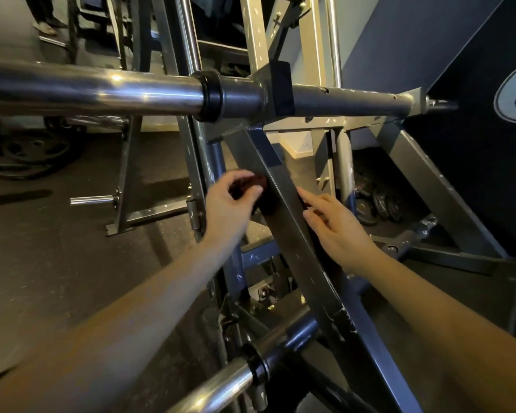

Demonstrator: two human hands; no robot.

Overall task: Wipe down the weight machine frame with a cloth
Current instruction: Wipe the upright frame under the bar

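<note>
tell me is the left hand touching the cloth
Touching: the head view shows the left hand pinching the dark red cloth against the slanted frame bar.

No words or numbers can be read, only part of a big pale curved shape on the dark pad (471, 150) at the right edge.

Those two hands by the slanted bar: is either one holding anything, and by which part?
The left hand grips a bunched dark red cloth against the diagonal frame bar. The right hand seems only to touch the bar's edge.
</note>
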